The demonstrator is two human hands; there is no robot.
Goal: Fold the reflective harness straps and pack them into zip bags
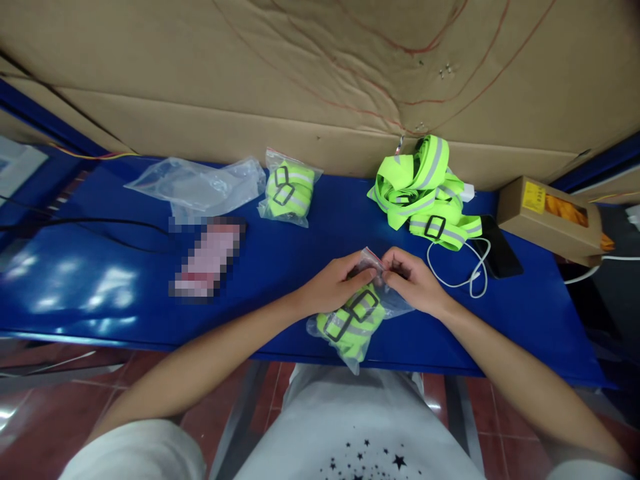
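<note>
A clear plastic bag (350,333) holds a folded neon-yellow reflective strap with black buckles and lies at the near edge of the blue table (100,287). My left hand (333,283) and my right hand (413,280) both pinch the bag's top edge, fingers closed, thumbs meeting at the opening. A second bagged strap (289,190) lies further back. Behind my right hand sits a loose heap of neon-yellow straps (425,193).
Empty clear bags (200,183) lie at the back left, next to a blurred pink item (207,260). A black phone (497,250) with a white cable (465,280) and a cardboard box (550,213) sit at the right. Cardboard sheets (320,80) back the table.
</note>
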